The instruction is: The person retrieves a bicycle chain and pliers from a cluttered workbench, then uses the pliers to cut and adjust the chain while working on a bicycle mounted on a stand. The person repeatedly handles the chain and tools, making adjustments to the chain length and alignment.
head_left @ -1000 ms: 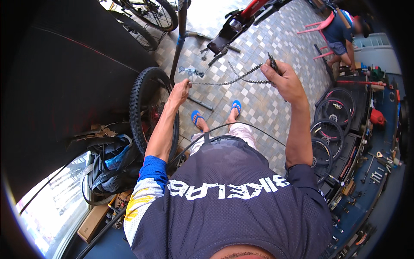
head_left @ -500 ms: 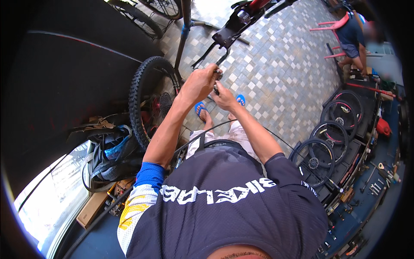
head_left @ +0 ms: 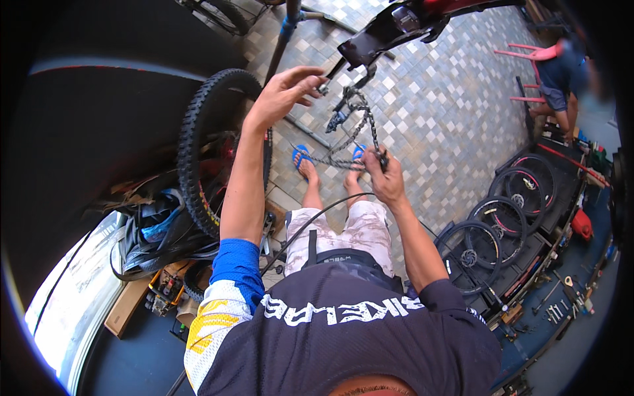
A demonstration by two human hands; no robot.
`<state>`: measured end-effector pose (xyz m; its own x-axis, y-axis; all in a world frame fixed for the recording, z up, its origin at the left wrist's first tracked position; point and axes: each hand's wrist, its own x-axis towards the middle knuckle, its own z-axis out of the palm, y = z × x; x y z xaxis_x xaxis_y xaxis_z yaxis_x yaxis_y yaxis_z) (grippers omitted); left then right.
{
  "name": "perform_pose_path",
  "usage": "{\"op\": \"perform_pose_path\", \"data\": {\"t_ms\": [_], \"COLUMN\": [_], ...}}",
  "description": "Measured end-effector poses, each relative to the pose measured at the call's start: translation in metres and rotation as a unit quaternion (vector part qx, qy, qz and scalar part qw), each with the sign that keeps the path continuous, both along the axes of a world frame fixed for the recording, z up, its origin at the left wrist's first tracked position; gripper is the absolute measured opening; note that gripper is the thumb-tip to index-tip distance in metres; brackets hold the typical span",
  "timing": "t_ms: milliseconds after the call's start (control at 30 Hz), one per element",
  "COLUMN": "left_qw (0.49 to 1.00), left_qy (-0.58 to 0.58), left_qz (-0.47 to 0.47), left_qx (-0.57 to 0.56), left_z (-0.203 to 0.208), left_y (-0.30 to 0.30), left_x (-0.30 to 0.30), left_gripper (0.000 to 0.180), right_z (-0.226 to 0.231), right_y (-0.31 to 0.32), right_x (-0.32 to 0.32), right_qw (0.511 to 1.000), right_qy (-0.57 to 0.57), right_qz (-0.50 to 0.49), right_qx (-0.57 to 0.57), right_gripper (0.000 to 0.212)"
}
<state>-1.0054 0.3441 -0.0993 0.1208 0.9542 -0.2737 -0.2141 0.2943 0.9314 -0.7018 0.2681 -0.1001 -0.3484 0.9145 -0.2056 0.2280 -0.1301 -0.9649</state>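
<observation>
My right hand (head_left: 387, 178) is closed around a dark bunch of bicycle chain (head_left: 370, 127). The chain loops up from it towards the bike frame (head_left: 370, 49), and another run stretches left over my feet. A small dark bike part with a bluish patch (head_left: 335, 121) hangs beside the loops; its kind is unclear. My left hand (head_left: 285, 96) is raised with fingers apart, beside the dark rear end of the frame. A small metallic piece (head_left: 322, 88) shows at its fingertips, apparently on the frame end; whether they touch is unclear.
A blue-grey stand post (head_left: 282, 41) rises at the upper left. A knobby-tyred wheel (head_left: 198, 148) stands left of my arm. Several wheels (head_left: 469, 257) lie at the right by a tool-strewn bench (head_left: 548, 284). Another person (head_left: 558, 79) is near a pink chair (head_left: 528, 54).
Both hands were together below the frame end; now they are apart. My left hand has opened and risen, and my right has moved right and nearer with the chain, whose loops now show.
</observation>
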Motion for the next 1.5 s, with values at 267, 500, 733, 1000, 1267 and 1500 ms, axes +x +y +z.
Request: {"op": "perform_pose_path", "data": {"t_ms": [267,500,733,1000,1267,1500], "left_qw": [0.923,0.925,0.904,0.889,0.846,0.903], "left_qy": [0.344,0.301,0.376,-0.051,-0.13,-0.071], "left_qz": [-0.04,-0.134,-0.173,0.301,0.381,0.173], "left_qx": [-0.168,-0.189,-0.112,-0.341,-0.349,-0.387], "left_z": [-0.269,-0.306,-0.31,-0.34,-0.337,-0.282], "left_y": [-0.053,-0.028,-0.013,-0.082,-0.163,-0.183], "left_x": [0.07,0.162,0.205,0.124,0.041,0.017], "left_gripper": [0.05,0.114,0.064,0.042,0.058,0.06], "right_z": [0.019,0.019,0.015,-0.032,-0.172,-0.271], "right_y": [-0.009,-0.004,0.014,0.007,0.045,0.084], "right_x": [0.054,0.052,0.072,0.14,0.231,0.25], "right_qw": [0.99,0.972,0.974,0.992,0.935,0.877], "right_qy": [-0.073,-0.035,-0.027,-0.086,-0.329,-0.43], "right_qz": [0.113,0.23,0.217,-0.004,-0.108,-0.215], "right_qx": [-0.038,0.032,0.059,-0.09,-0.076,0.015], "right_gripper": [0.019,0.006,0.014,0.018,0.022,0.031]}}
